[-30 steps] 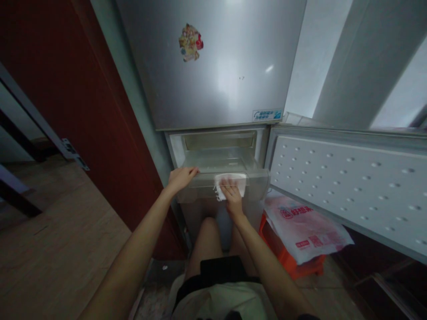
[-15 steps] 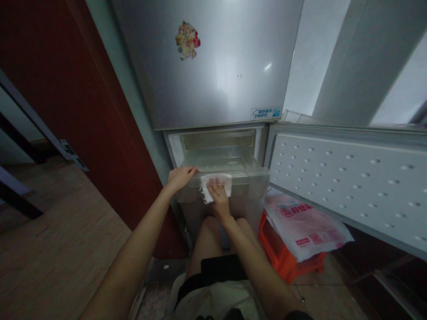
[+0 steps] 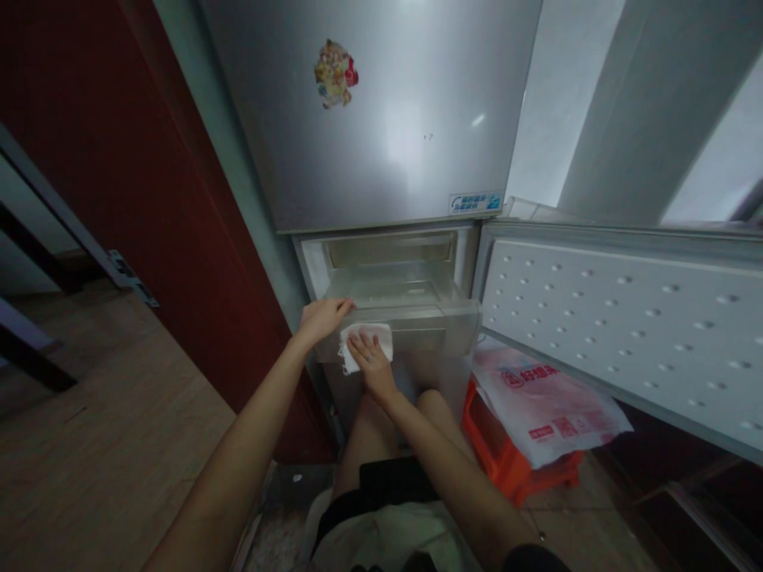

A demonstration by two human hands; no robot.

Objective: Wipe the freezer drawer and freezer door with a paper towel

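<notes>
A clear plastic freezer drawer [image 3: 417, 342] is pulled partly out of the fridge's lower compartment. My left hand [image 3: 323, 318] is closed over the top edge at the drawer's left end. Flat against the left part of the drawer front lies a white cloth [image 3: 385, 338] with frayed threads on one side. My right hand [image 3: 370, 365] presses this cloth to the plastic, its fingers extended over it and holding it in place.
The lower fridge door [image 3: 625, 318] stands swung out to the right. Beneath it, a white and red plastic bag [image 3: 548, 405] lies on an orange stool [image 3: 506, 469]. The closed upper door [image 3: 387, 119] is above, and a red-brown wooden door [image 3: 196, 238] stands at left.
My right hand has slid the cloth left and slightly down along the drawer front. My left hand stays on the drawer's edge.
</notes>
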